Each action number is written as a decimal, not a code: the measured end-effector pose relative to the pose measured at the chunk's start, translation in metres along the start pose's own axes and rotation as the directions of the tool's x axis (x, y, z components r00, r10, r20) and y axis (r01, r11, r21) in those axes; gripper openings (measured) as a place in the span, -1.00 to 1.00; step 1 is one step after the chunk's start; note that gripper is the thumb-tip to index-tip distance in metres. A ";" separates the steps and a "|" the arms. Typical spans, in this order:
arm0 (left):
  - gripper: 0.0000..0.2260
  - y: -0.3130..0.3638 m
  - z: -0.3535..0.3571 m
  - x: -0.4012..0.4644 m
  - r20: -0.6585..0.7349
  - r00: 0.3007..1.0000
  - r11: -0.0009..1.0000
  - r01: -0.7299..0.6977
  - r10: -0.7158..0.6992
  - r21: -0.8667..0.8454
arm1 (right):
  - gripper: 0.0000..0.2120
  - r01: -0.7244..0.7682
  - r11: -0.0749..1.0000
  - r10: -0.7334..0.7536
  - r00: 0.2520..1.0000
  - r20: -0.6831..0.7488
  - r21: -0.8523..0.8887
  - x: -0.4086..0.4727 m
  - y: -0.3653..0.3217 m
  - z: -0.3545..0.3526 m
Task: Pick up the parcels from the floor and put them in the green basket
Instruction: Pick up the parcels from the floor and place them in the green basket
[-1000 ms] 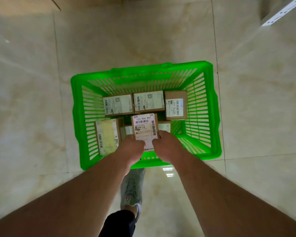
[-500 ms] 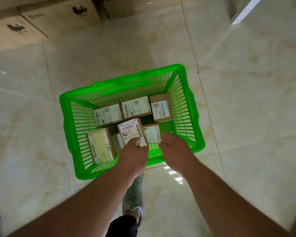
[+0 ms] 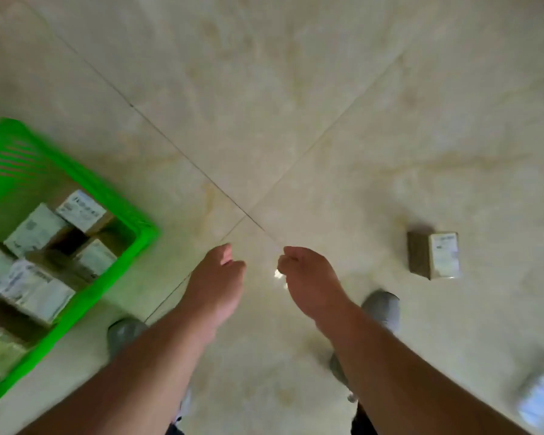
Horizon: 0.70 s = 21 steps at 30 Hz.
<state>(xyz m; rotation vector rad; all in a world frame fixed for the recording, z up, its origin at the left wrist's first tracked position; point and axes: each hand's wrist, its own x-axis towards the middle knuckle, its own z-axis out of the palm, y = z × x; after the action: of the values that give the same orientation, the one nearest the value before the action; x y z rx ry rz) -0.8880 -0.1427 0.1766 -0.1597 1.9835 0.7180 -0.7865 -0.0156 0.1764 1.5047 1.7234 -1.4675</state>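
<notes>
The green basket (image 3: 120, 268) stands on the floor at the left edge, with several brown labelled parcels (image 3: 35, 287) packed inside it. One small brown parcel (image 3: 434, 254) with a white label lies on the floor to the right. A second parcel (image 3: 540, 400), blurred, shows at the bottom right corner. My left hand (image 3: 215, 284) and my right hand (image 3: 308, 277) hang side by side over bare floor between basket and parcel. Both hold nothing, with fingers loosely curled.
The floor is glossy beige tile with thin dark joints crossing near the middle. My two grey shoes (image 3: 382, 309) stand below my forearms. The whole view is motion-blurred.
The labelled parcel left my hands and lies in the basket. My view swung right, so the basket slid to the left edge and two parcels on the floor came into view.
</notes>
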 end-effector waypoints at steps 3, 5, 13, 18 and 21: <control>-0.51 0.030 0.066 -0.010 0.091 0.995 0.998 -0.040 0.035 0.053 | -0.67 -0.105 0.994 0.107 0.992 -0.071 0.033 0.008 0.053 -0.072; -0.51 0.048 0.111 -0.016 0.155 0.987 0.994 -0.058 0.044 0.092 | -0.79 -0.150 0.976 0.173 0.975 -0.140 0.158 0.010 0.085 -0.112; -0.45 0.095 0.277 -0.024 0.283 0.959 0.964 -0.103 0.031 0.244 | -0.69 -0.343 0.871 0.424 0.887 -0.185 0.353 0.030 0.221 -0.225; -0.52 0.094 0.371 -0.020 0.338 0.940 0.960 -0.056 -0.042 0.276 | -0.62 -0.350 0.859 0.443 0.875 -0.198 0.375 0.063 0.284 -0.278; -0.64 0.092 0.416 -0.014 0.338 0.935 0.969 0.020 -0.105 0.244 | -0.50 -0.352 0.847 0.452 0.871 -0.192 0.398 0.087 0.309 -0.305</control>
<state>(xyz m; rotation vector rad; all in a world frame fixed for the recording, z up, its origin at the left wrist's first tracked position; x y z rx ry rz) -0.6003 0.1574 0.0841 0.0468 1.6959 0.4267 -0.4442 0.2483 0.0801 2.2034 1.1940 -1.4299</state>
